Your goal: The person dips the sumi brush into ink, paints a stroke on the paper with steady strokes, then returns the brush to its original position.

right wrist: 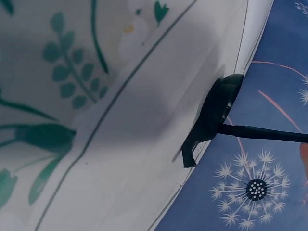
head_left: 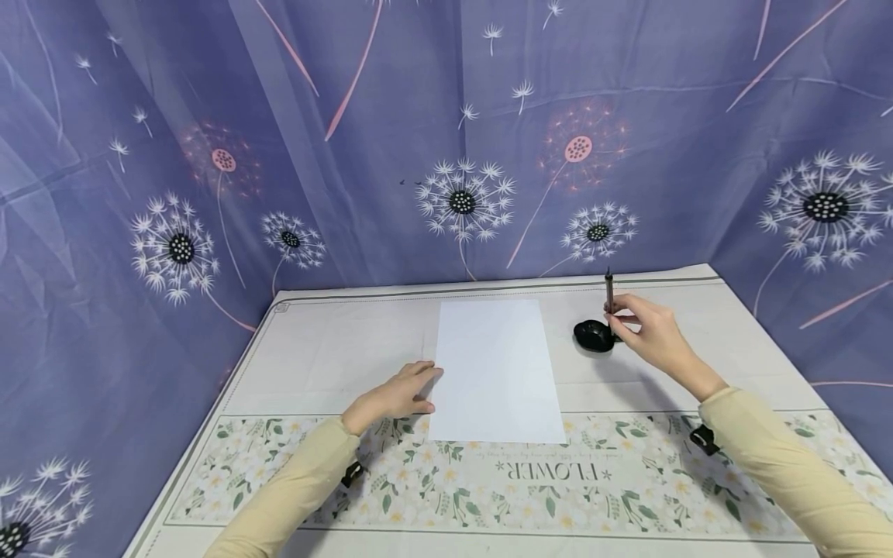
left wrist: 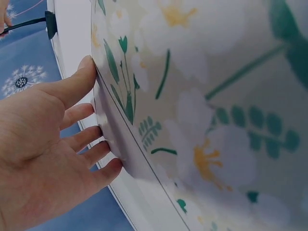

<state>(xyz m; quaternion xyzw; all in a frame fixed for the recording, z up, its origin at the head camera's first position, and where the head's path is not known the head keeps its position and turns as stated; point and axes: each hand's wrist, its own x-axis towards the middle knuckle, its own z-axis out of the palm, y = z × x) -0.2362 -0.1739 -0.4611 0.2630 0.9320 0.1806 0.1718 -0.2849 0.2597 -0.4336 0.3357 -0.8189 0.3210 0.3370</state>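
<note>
A white sheet of paper (head_left: 497, 372) lies on the table, upright to me. My left hand (head_left: 396, 392) rests at its left edge with fingers spread; in the left wrist view the thumb and fingertips (left wrist: 111, 169) meet the table surface. Right of the paper sits a small black ink dish (head_left: 592, 335) with a short spout-like end. My right hand (head_left: 650, 329) pinches a slim dark writing brush (head_left: 610, 291) between thumb and fingers, holding it upright over the dish. The right wrist view shows the brush handle (right wrist: 262, 133) running down into the ink dish (right wrist: 217, 108), its tip hidden inside.
A white tablecloth (head_left: 335, 341) with a floral strip (head_left: 391, 496) covers the table. Purple dandelion-print curtains (head_left: 391, 77) hang behind and along both sides. Black straps (head_left: 705, 439) hang beneath the forearms.
</note>
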